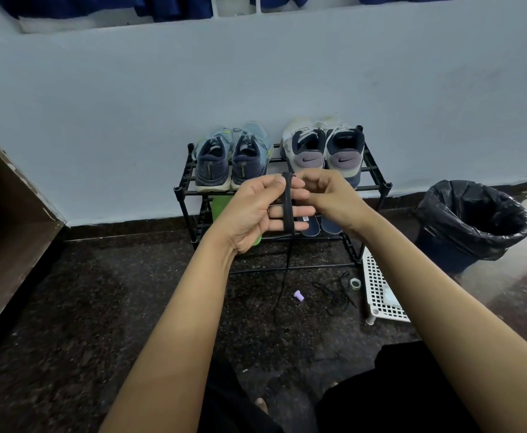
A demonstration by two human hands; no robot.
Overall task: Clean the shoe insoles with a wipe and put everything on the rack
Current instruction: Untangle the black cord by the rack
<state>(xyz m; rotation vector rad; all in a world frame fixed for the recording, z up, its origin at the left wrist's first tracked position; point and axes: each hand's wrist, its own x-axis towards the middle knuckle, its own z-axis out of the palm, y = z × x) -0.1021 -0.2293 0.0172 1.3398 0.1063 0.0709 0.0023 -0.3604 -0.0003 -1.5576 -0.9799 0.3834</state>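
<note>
Shoelace [288, 210] loops round the straight fingers [303, 210] of my left hand [254, 212] while my right hand [327, 192] pinches its top.

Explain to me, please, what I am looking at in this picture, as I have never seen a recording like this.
There is no machine here. A person wears one camera on the head, so the single picture looks forward and down at their own hands. The left hand is held up with its fingers straight, and a black shoelace is wound round them, its loose end hanging toward the floor. The right hand, fingers curled, pinches the lace near the top. Behind stands a black rack with a blue pair of shoes and a white pair on its upper shelf. Lower down are a green insole and dark blue insoles. On the floor are another lace, a small purple piece, a white basket and a lined bin.
</note>
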